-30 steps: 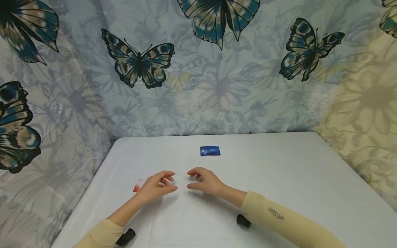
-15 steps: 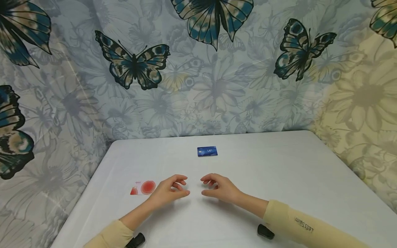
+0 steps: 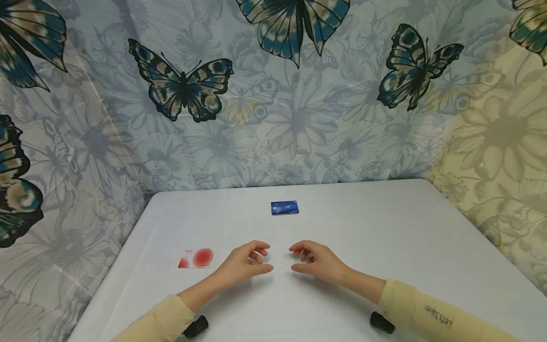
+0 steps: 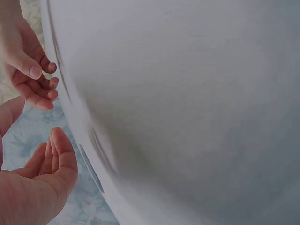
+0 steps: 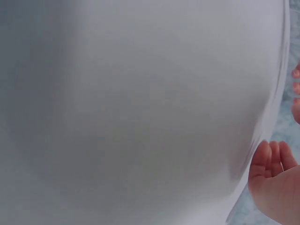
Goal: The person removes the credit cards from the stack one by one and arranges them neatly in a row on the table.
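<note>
Evidently nothing is in hand at this moment; entries follow from the nearest thing outward.

Item: red-and-white card (image 3: 202, 258), one. Lies flat on the tabletop (image 3: 376, 228), just beside the left wrist, on its outer side. Round red print; small lettering illegible from where I stand.

Item: blue card (image 3: 285, 207), one, marked "VIP". Flat, beyond both hands and roughly midway between them. Lettering faces the person, presumably laid so to be read from that seat. Lying apart, each card shows its whole face.

Item: left hand (image 3: 245, 259). Grip slack, fingers loosely bent, thumb standing away from them with a clear gap; holds nothing, touches neither card.

Item: right hand (image 3: 318, 259). Grip a near mirror of the other: fingers relaxed, thumb parted, nothing between. Fingertips point toward those of the left, apart from them. Shadows below suggest both are held above the surface, perhaps to keep the cards uncovered.

Item: yellow sleeves (image 3: 431, 308), two, the right one lettered. Under each, a dark object (image 3: 382, 323), use unclear.

Item: patterned cloth (image 3: 299, 156) behind, with butterflies and flowers.
</note>
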`<state>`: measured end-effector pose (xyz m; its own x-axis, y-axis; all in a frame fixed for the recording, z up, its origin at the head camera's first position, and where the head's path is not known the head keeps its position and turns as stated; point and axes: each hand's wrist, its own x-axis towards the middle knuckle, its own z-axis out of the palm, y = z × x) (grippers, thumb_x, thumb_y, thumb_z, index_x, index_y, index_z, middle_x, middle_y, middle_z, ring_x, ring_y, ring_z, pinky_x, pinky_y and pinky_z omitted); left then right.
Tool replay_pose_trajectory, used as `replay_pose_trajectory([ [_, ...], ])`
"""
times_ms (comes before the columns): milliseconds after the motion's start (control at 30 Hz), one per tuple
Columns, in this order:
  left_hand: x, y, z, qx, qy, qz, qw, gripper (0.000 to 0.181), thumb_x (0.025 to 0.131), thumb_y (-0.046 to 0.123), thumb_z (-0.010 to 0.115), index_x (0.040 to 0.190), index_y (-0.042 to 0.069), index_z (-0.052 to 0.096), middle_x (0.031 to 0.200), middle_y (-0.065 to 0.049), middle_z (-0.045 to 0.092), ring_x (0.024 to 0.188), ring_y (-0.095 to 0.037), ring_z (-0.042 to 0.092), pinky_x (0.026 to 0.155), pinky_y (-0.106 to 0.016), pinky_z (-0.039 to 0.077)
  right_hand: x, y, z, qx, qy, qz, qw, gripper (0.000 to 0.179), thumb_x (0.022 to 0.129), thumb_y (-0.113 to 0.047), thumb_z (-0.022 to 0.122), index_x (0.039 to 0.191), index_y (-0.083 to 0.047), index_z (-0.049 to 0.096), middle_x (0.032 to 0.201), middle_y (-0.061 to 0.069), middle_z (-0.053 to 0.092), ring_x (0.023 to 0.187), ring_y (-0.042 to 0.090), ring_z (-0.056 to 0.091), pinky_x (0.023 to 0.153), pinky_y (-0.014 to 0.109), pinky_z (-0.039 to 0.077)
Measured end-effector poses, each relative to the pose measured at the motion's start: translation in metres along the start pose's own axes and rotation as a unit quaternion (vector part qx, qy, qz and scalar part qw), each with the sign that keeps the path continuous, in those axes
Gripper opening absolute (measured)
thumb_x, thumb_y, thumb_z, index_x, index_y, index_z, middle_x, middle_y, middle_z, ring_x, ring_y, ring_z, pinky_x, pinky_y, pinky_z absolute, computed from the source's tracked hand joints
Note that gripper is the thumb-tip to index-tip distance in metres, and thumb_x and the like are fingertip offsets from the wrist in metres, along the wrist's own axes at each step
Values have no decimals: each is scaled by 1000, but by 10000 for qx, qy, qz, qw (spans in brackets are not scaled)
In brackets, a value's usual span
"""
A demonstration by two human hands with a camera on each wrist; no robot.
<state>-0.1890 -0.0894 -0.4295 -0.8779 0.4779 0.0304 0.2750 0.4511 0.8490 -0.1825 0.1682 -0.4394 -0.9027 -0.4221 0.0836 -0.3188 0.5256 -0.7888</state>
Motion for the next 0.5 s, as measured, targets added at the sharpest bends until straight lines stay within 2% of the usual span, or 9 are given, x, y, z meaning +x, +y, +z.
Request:
replay_pose_trajectory([
  [233, 17, 2, -1, 119, 13, -111, 9999, 51, 82, 26, 80, 124, 4, 60, 109, -7, 64, 90, -14, 60, 77, -26, 50, 11, 13, -16, -176, 145, -42, 9997, 41, 83, -19, 78, 118, -4, 64, 101, 6, 62, 88, 23, 55, 72, 23, 48],
  [333, 26, 1, -3, 122, 76, -261, 9996, 51, 82, 26, 80, 124, 5, 60, 109, -6, 64, 90, -14, 59, 77, -28, 49, 18, 18, -23, -269, 167, -38, 9995, 41, 83, -19, 78, 118, -4, 64, 101, 5, 62, 88, 21, 54, 72, 24, 48],
  [500, 43, -3, -4, 67, 206, -466, 9987, 50, 81, 24, 81, 123, 6, 61, 109, -6, 65, 89, -12, 59, 77, -30, 48, 28, 27, -30, -309, 226, 149, 9992, 42, 83, -19, 79, 119, -4, 64, 102, 5, 62, 89, 20, 54, 73, 25, 48],
])
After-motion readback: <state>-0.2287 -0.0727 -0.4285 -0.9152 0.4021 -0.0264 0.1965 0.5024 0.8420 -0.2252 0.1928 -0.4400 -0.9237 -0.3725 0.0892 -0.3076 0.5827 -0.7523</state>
